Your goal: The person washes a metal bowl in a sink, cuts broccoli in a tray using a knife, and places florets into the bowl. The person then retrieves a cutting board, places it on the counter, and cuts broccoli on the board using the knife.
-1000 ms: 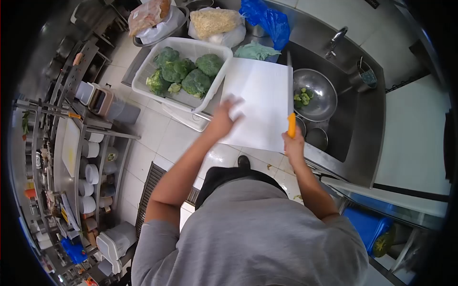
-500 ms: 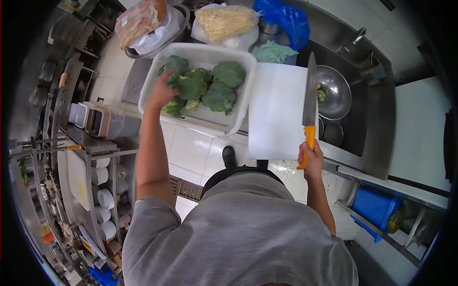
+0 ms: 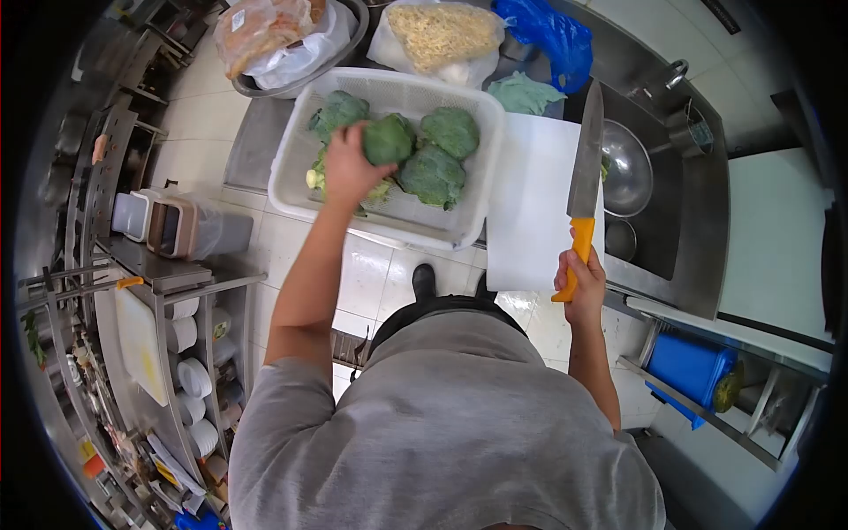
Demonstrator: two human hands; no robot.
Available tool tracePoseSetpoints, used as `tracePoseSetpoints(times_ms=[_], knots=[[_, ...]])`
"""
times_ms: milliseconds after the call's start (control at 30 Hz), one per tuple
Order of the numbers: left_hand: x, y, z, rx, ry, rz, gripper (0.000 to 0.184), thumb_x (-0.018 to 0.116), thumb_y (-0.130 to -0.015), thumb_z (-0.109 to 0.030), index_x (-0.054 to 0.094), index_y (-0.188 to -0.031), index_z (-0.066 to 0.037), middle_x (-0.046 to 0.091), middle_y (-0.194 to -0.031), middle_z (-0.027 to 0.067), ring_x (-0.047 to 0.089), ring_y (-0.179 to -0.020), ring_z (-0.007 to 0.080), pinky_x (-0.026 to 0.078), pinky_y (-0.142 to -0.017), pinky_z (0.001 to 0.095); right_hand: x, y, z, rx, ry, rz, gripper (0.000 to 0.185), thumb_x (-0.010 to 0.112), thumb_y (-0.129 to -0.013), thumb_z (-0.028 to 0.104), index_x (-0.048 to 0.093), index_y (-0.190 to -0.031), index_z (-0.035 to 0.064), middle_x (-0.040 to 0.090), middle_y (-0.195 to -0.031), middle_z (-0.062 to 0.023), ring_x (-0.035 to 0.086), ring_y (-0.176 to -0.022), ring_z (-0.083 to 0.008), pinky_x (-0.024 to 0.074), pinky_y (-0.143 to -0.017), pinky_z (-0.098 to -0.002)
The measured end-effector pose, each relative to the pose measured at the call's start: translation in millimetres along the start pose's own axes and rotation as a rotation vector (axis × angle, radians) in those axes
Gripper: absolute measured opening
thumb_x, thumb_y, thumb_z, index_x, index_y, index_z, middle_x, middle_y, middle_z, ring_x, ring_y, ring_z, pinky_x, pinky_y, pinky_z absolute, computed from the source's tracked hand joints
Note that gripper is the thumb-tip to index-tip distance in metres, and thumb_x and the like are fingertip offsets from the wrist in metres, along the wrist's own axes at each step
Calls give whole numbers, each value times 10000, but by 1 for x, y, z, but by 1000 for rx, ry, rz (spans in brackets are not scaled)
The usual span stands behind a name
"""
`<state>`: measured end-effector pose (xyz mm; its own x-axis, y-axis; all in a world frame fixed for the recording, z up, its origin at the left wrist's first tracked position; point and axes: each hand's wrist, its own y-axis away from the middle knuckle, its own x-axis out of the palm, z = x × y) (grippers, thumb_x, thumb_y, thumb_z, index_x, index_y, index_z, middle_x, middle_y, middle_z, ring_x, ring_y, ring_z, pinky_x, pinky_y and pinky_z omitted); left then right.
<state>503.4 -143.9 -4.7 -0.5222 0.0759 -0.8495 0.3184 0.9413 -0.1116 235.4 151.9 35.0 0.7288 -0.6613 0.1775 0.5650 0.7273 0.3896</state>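
My left hand (image 3: 352,166) is in the white plastic crate (image 3: 276,172), its thumb and fingers around the near-left side of a broccoli head (image 3: 389,140). More broccoli heads lie about it: one (image 3: 343,113) at the back left and two on the right, including a larger one (image 3: 432,177). A cut pale stem (image 3: 313,178) shows left of my wrist. In my right hand (image 3: 585,287) is a large kitchen knife (image 3: 586,163), gripped by its yellow handle with the blade pointing away from me. The blade is above the right edge of a white cutting board (image 3: 534,208).
Right of the board, a metal bowl (image 3: 629,168) with some green pieces sits in the steel sink (image 3: 676,238). Behind the crate are a bag of pale shreds (image 3: 444,37), a blue plastic bag (image 3: 561,40), a green cloth (image 3: 523,93) and a basin with bags.
My left hand has moved right, from the crate's left side to the middle broccoli head, and closed around it. The knife stays in my right hand. The view has shifted slightly.
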Motion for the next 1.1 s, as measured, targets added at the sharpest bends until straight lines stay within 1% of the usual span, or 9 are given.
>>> tracePoseSetpoints(times_ms=[100,200,300,400,533,667,800,933,1100], knots=[[-17,-17,19,59,307,-167,891,905,-530,-201,474,-1300,-81,466,-1343,223,443,-1274,370,408,-1035,440,-9,6,10,-50,33,-12,454,588,-896,117,483,-1328,25,530,-756,-14,453,-537,-66,397,-513,-214],[-32,9,-48,186,1025,19,850,885,-536,-80,494,-1290,-120,456,-1361,210,413,-1314,360,400,-1060,412,-35,16,16,-69,183,-41,422,607,-873,93,516,-1278,14,542,-766,-15,468,-551,-64,402,-520,-210],[8,46,-115,489,783,252,809,843,-555,13,503,-1277,-123,396,-1430,185,375,-1348,358,390,-1082,390,-66,19,21,-9,390,-65,386,620,-864,79,541,-1236,10,540,-755,-5,468,-549,-54,397,-508,-205],[64,83,-168,514,784,473,783,793,-579,68,503,-1278,-136,298,-1504,162,342,-1366,375,378,-1097,397,-88,21,10,16,470,-81,346,629,-887,100,554,-1214,17,512,-706,28,441,-525,-38,380,-472,-205],[160,97,-162,656,478,229,812,726,-613,102,438,-1334,-135,185,-1549,174,299,-1385,405,358,-1105,432,-119,26,4,37,513,-68,348,665,-889,167,571,-1188,16,493,-677,27,427,-541,-47,371,-493,-224],[180,108,-151,412,455,218,908,784,-662,-28,308,-1432,-99,100,-1547,238,245,-1394,439,345,-1108,454,-149,31,5,88,676,-48,376,668,-893,215,571,-1191,8,545,-706,-24,489,-598,-95,423,-561,-267],[165,104,-168,364,284,112,728,764,-781,-370,445,-1367,-79,214,-1504,257,340,-1341,435,381,-1055,468,-177,30,-4,103,745,20,402,662,-896,263,568,-1192,7,594,-749,-89,545,-659,-159,458,-635,-309],[167,94,-168,302,309,106,414,697,-828,-287,622,-1134,-18,435,-1379,242,477,-1228,406,426,-1000,431,-189,28,7,56,816,116,429,644,-901,312,557,-1203,20,620,-790,-149,583,-697,-239,470,-683,-339],[135,89,-174,15,253,505,478,743,-705,-123,581,-1152,-74,538,-1232,206,574,-1076,367,476,-929,385,-204,26,9,-12,909,176,418,627,-907,330,557,-1199,39,628,-824,-192,617,-752,-302,471,-697,-361]])
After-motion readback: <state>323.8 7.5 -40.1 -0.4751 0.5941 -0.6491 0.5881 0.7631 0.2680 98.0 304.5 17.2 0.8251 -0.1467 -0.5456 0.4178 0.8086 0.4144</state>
